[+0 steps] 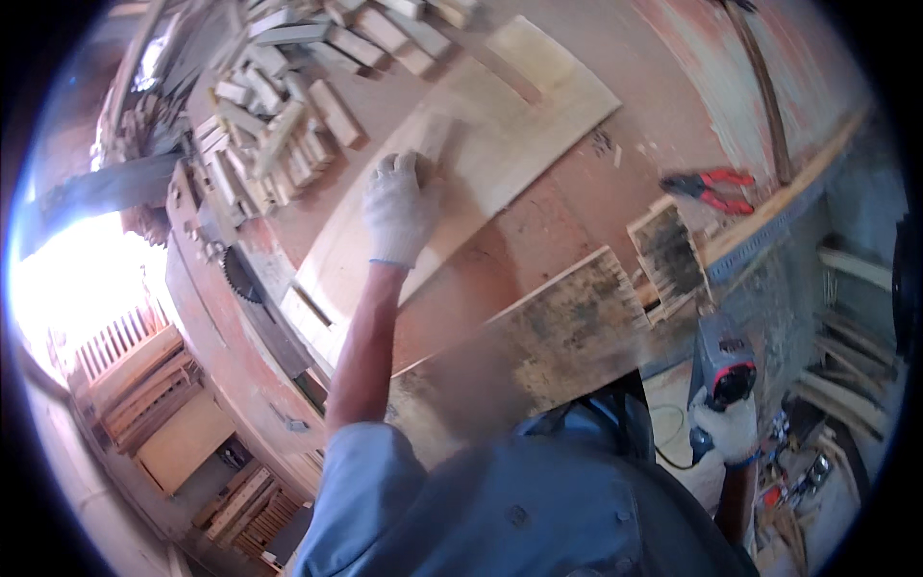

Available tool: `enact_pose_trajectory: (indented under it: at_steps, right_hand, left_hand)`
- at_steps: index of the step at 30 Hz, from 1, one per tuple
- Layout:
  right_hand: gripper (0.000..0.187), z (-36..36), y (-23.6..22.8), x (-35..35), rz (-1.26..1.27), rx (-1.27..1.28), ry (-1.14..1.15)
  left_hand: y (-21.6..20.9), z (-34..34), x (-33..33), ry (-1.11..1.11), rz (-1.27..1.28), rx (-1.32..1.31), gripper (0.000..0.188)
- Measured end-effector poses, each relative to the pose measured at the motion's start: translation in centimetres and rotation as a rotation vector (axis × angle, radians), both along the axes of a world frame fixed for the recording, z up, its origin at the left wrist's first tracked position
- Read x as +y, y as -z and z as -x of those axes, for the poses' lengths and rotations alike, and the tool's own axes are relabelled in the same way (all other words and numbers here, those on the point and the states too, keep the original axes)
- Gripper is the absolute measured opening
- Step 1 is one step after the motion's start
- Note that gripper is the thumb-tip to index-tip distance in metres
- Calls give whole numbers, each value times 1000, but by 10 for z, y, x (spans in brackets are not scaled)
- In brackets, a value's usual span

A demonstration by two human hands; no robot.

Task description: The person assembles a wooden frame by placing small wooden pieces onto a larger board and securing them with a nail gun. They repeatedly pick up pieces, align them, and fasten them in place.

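My left hand [397, 213], in a white knit glove, is over a long pale plywood board [481, 165] with a slot near each end. Its fingers are curled at a small wooden block [440, 140], which is smeared by motion; the grip itself is partly hidden. At the lower right, my gloved right hand [728, 430] is closed round the handle of a grey nail gun [723, 358] with a red and black round cap. The nail gun's front end is beside a short, stained wooden piece [670, 252].
Many loose wooden blocks [288, 130] are heaped at the far left of the bench. A toothed saw blade [240, 276] stands at its left. Red-handled pliers [711, 189] and a hammer [766, 91] lie at right. A stained board [567, 327] lies close to my body.
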State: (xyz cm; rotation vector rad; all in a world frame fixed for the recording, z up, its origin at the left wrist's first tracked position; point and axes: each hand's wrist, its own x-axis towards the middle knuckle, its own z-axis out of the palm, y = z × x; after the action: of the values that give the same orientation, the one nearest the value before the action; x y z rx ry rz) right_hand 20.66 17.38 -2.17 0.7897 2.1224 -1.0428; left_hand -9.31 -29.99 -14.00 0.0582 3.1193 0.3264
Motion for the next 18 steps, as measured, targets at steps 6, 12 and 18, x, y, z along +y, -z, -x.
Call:
enact_pose_trajectory:
  at_steps: [6,12,18]
  right_hand:
    - [24,26,-23,-26,62,35,97]
    - [34,3,-4,-12,82,134,89]
    - [37,27,-18,-15,17,7,-230]
  left_hand:
    - [-30,-27,26,78,-168,-335,55]
    - [-46,-45,11,98,-519,-561,52]
    - [-77,-33,62,367,-655,-772,47]
